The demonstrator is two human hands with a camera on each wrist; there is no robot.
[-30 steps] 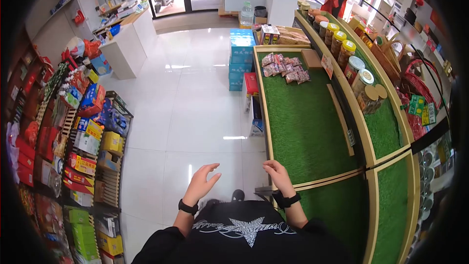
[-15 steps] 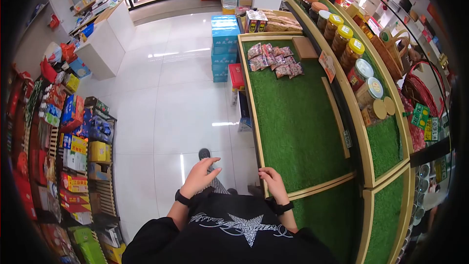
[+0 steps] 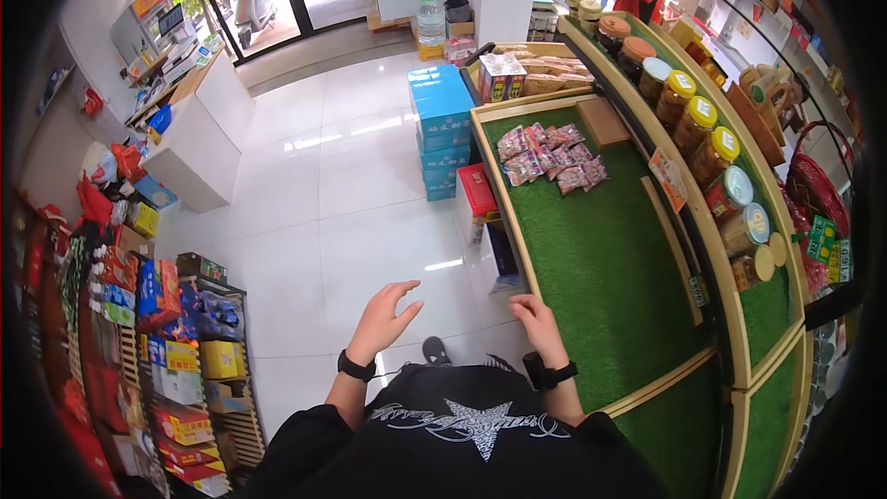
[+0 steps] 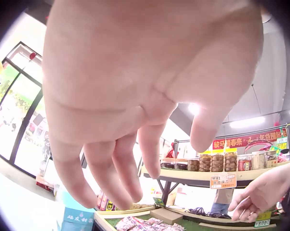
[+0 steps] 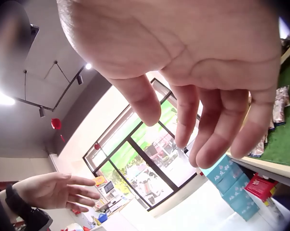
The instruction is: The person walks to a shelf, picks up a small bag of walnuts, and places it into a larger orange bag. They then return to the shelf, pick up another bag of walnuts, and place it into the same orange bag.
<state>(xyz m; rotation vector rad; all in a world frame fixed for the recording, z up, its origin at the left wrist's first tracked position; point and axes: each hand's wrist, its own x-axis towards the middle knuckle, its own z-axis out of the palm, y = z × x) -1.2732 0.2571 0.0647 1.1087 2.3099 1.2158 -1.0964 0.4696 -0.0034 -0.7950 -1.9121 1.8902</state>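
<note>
My left hand is held up in front of the body over the tiled floor, its fingers loosely extended and nothing in it. To the right, my right hand hovers close by the wooden rim of a display stand lined with green artificial turf. Its fingers bend a little, with nothing between them. Further along the stand lies a group of small pink snack packets, beside a brown cardboard box. In the left wrist view those packets show below my fingertips.
Jars with coloured lids line the raised shelf on the right. Blue cartons are stacked at the stand's far left corner, with a red box nearer. Packed goods shelves run along the left; a white counter stands farther back.
The view has moved forward, so the packets and blue cartons appear nearer. Both hands stay raised and empty; the right one, earlier overlapping the stand's rim, now appears just left of the turf.
</note>
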